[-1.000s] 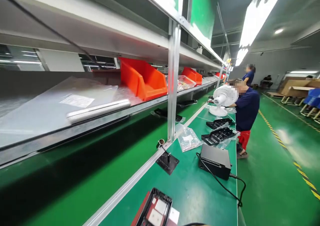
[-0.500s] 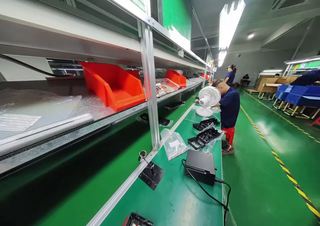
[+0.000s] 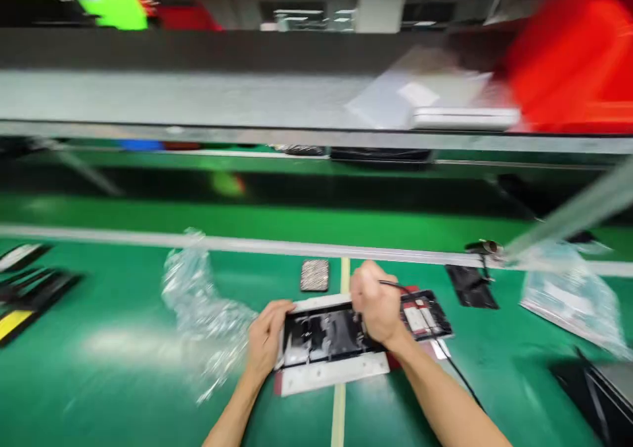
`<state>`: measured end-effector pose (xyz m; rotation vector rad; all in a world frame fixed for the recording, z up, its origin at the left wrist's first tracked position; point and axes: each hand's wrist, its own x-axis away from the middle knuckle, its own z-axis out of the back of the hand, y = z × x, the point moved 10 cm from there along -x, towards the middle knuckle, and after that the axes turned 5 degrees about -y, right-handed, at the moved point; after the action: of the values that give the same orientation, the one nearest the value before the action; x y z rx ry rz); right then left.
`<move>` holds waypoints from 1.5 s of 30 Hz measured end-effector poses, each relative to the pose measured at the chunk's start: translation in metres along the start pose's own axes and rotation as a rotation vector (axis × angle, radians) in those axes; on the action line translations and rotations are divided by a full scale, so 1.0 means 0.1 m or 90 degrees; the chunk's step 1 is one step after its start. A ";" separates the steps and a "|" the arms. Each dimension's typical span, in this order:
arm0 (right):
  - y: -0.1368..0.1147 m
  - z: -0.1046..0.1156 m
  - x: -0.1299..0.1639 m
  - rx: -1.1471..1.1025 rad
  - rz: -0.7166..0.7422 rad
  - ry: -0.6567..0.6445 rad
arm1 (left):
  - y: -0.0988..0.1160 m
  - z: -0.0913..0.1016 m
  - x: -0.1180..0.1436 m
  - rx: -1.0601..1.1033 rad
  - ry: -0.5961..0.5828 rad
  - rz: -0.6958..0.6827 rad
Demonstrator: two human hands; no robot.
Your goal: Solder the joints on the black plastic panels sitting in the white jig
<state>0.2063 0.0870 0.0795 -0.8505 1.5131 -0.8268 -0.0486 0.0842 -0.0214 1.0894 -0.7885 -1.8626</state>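
A shallow black plastic casing [image 3: 321,336] lies in a white-edged fixture [image 3: 331,373] on the green bench. My left hand [image 3: 264,338] grips the fixture's left end, thumb near its upper corner. My right hand [image 3: 376,305] is closed in a fist above the casing's right part, around a tool with a black cord [image 3: 457,368]; the fist hides the tool's body, and its tip is too blurred to make out. Beyond that hand rests a second black casing piece [image 3: 430,314] with red and white parts. Just behind the fixture sits a small square tray of tiny metal pieces [image 3: 314,275].
Crumpled clear plastic [image 3: 205,315] lies left of my left hand, with black parts [image 3: 34,292] farther left. To the right are a black plate with a stand [image 3: 472,285], a clear bag [image 3: 573,302] and a black box [image 3: 593,387]. A metal shelf [image 3: 222,97] spans the back.
My view has swung from along the bench on the right to the bench in front of me. Both my hands, the fixture and the corded tool have come into view.
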 end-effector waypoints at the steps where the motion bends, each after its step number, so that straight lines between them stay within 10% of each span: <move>1: 0.05 0.01 -0.01 -0.036 -0.018 -0.013 | 0.00 -0.06 0.00 -0.005 0.018 0.022; 16: -0.31 0.54 -0.20 -0.113 -0.047 0.035 | 0.21 -0.58 -0.26 0.082 0.044 0.053; 45: -0.51 0.49 -0.15 -0.120 -0.031 0.092 | 0.29 -0.46 -0.18 0.068 0.034 0.070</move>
<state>0.2593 0.0727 0.1263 -0.9852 1.7239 -0.8041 0.0073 0.0815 -0.0108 1.1343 -0.9069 -1.7087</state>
